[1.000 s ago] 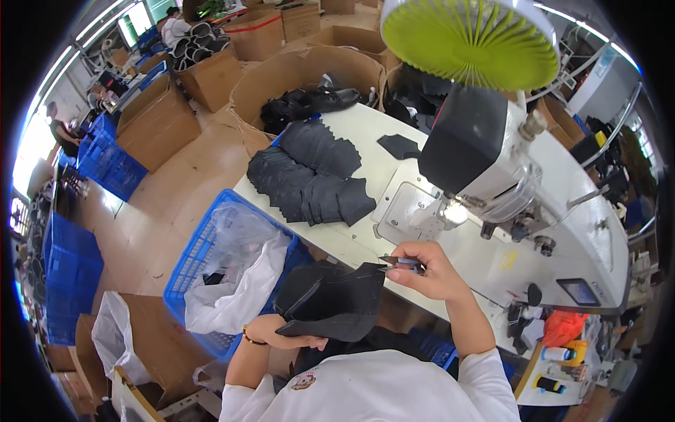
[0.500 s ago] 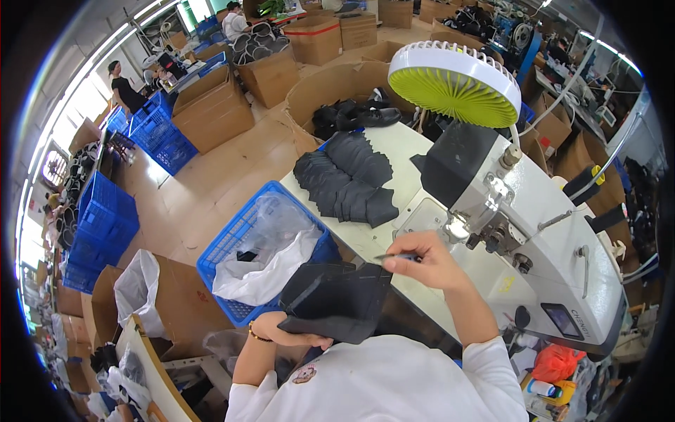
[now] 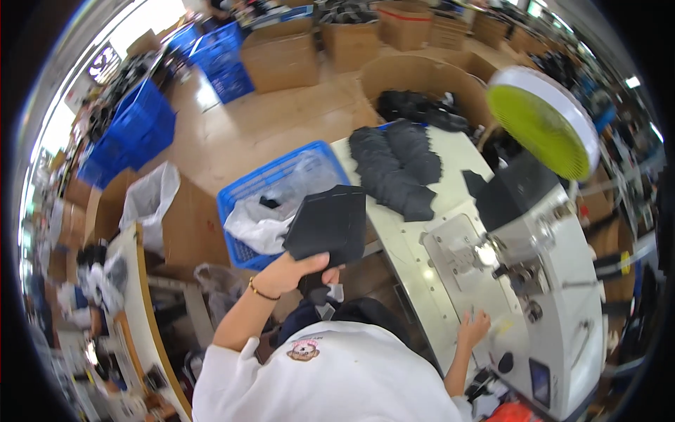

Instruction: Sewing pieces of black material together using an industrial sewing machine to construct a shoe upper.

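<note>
My left hand grips a flat, dark, angular piece of sheet material by its lower edge, holding it up over the near side of the blue basket. Thumb on top, fingers curled beneath. Low at the right, my right hand is over the white bed of the sewing machine, its fingers closed round a small metal-tipped hand tool, slightly blurred. On the white worktable, overlapping black cut pieces lie in two rows, beyond both hands.
A blue plastic basket with white and clear bags stands left of the table. Behind the table is a large cardboard box of black items. A green-and-white fan rises over the machine. At left is a lined carton.
My right hand has moved away from the dark piece, down and right over the machine bed. My left hand has raised the piece. The view has turned left and downward.
</note>
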The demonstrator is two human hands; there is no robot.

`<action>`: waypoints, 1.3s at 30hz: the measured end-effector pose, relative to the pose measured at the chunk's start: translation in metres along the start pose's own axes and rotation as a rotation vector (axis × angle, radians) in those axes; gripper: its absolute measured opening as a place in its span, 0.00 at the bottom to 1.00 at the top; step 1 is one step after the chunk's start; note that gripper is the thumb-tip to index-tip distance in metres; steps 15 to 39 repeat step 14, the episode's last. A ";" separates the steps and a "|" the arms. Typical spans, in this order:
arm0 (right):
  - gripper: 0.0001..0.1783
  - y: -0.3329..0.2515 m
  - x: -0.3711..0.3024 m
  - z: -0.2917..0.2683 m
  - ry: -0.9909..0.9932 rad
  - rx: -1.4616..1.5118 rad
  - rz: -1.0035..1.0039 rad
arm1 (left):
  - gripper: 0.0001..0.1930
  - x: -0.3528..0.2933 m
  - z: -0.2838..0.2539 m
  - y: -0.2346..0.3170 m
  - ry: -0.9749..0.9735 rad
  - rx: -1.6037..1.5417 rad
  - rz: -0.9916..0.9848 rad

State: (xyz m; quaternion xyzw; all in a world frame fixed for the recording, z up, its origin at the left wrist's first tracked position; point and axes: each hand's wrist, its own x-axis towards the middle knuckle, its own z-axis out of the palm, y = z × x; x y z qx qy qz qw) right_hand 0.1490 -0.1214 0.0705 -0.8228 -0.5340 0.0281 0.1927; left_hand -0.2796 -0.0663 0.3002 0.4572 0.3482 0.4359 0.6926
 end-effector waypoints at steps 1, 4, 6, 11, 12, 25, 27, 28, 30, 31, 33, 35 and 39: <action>0.21 -0.010 0.001 -0.008 0.108 -0.121 -0.114 | 0.16 0.001 -0.005 0.002 0.088 -0.103 0.012; 0.21 -0.061 0.014 -0.010 0.142 -0.025 -0.319 | 0.17 -0.005 -0.029 -0.004 0.153 -0.182 0.042; 0.19 -0.121 0.023 -0.009 -0.103 0.349 -0.406 | 0.18 -0.012 -0.041 -0.006 0.209 -0.180 0.069; 0.20 -0.328 -0.012 -0.026 -0.535 0.761 -0.939 | 0.17 -0.036 -0.086 -0.016 0.228 -0.043 0.292; 0.22 -0.362 -0.023 -0.024 -0.616 0.828 -1.000 | 0.13 -0.046 -0.101 -0.019 0.232 0.034 0.279; 0.27 -0.417 -0.051 -0.009 -0.876 0.945 -1.030 | 0.12 -0.075 -0.126 -0.016 0.347 0.163 0.206; 0.27 -0.417 -0.051 -0.009 -0.876 0.945 -1.030 | 0.12 -0.075 -0.126 -0.016 0.347 0.163 0.206; 0.27 -0.417 -0.051 -0.009 -0.876 0.945 -1.030 | 0.12 -0.075 -0.126 -0.016 0.347 0.163 0.206; 0.27 -0.417 -0.051 -0.009 -0.876 0.945 -1.030 | 0.12 -0.075 -0.126 -0.016 0.347 0.163 0.206; 0.27 -0.417 -0.051 -0.009 -0.876 0.945 -1.030 | 0.12 -0.075 -0.126 -0.016 0.347 0.163 0.206; 0.27 -0.417 -0.051 -0.009 -0.876 0.945 -1.030 | 0.12 -0.075 -0.126 -0.016 0.347 0.163 0.206; 0.27 -0.417 -0.051 -0.009 -0.876 0.945 -1.030 | 0.12 -0.075 -0.126 -0.016 0.347 0.163 0.206; 0.27 -0.417 -0.051 -0.009 -0.876 0.945 -1.030 | 0.12 -0.075 -0.126 -0.016 0.347 0.163 0.206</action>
